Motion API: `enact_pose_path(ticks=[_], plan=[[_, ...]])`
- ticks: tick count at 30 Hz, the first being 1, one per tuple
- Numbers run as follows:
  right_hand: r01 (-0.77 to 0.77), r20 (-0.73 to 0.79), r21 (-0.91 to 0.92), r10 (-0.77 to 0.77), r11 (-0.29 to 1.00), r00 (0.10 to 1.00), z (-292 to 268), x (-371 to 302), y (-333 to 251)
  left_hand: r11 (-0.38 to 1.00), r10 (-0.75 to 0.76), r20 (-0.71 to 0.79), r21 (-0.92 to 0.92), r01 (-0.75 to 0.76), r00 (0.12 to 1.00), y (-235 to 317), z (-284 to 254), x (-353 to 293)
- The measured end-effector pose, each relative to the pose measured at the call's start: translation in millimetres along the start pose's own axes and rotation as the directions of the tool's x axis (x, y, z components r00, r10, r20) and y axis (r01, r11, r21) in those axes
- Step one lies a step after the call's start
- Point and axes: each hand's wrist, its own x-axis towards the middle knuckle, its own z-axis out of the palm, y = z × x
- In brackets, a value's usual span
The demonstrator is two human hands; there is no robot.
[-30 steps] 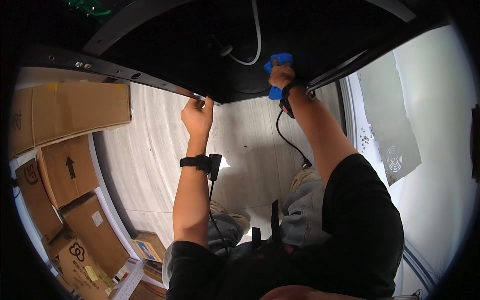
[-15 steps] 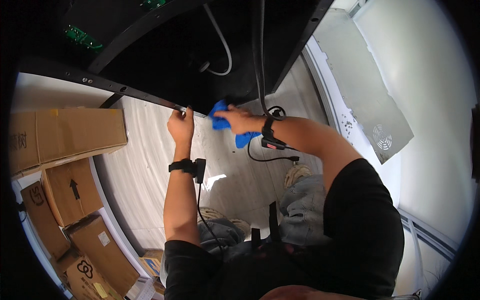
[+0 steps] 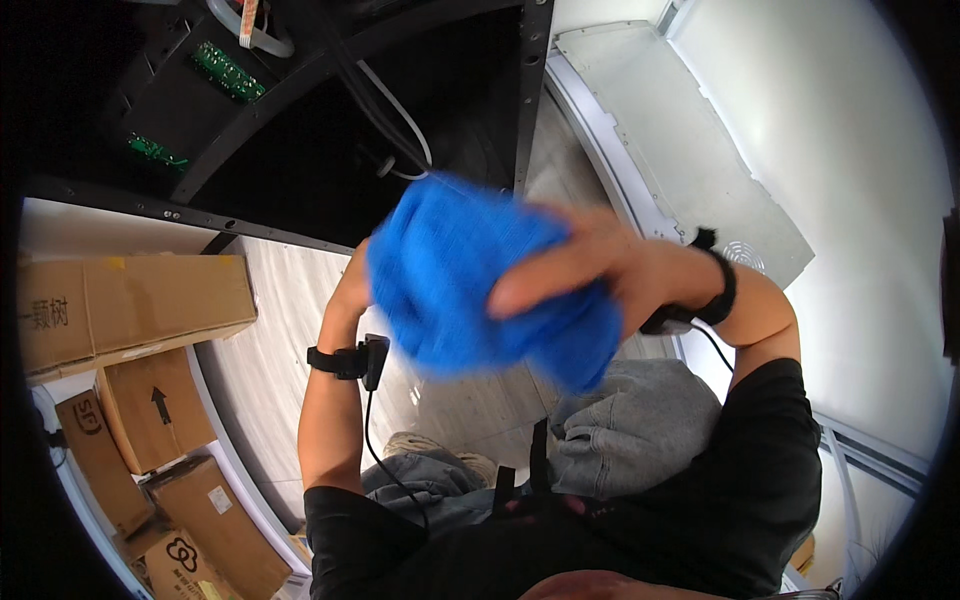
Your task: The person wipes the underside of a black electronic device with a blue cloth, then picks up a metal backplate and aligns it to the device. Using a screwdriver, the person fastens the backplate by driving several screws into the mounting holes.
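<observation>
Right in the middle of the dial, with twelve o'clock at the top of the view, here's the blue cloth [image 3: 440, 270], bunched up and blurred, held up close to the camera! The right hand [image 3: 605, 262] has it from the three o'clock side, grip closed on the folds, thumb laid across the front. Over at the cloth's nine o'clock edge, there's the left hand [image 3: 352, 285], mostly tucked out of sight behind the blue; whether its grip is clenched or released, I can't tell from here. A black wrist strap [image 3: 345, 361] sits on that left arm, a thin black cord [image 3: 375, 450] trailing from it towards seven.

Up from ten to twelve, the big black metal frame [image 3: 120, 197] arches across, two green circuit boards [image 3: 228, 72] showing at half past ten, and a pale cable [image 3: 405, 115] curving down just short of twelve, just above the cloth. Swing round to two o'clock: a flat grey panel [image 3: 690, 140], round slotted vent at its near end. Across at nine, a long cardboard box [image 3: 170, 300], more cartons [image 3: 155, 410] stacked at eight, and between them and the cloth, the pale streaked floor [image 3: 275, 330].
</observation>
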Motion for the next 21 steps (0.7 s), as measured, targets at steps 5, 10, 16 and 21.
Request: enact_pose_path(ticks=[5, 10, 16, 21], plan=[[-0.104, -0.190, -0.900, -0.165, 0.423, 0.968, -60, -6, -16, 0.971, 0.232, 0.098, -0.087, -0.224, 0.968, 68, 32, 17], [-0.071, -0.103, -0.990, -0.279, 0.122, 0.955, -88, 5, 17, 0.910, 0.337, 0.000, -0.258, -0.326, 0.942, 84, 66, 57], [-0.149, -0.162, -0.983, -0.131, 0.106, 0.978, -73, -24, 55, 0.897, 0.337, 0.018, -0.309, -0.315, 0.941, 76, 73, 86], [-0.202, -0.209, -0.968, -0.032, 0.147, 0.977, -58, -53, 80, 0.906, 0.214, 0.087, -0.390, -0.165, 0.973, 77, 79, 91]])
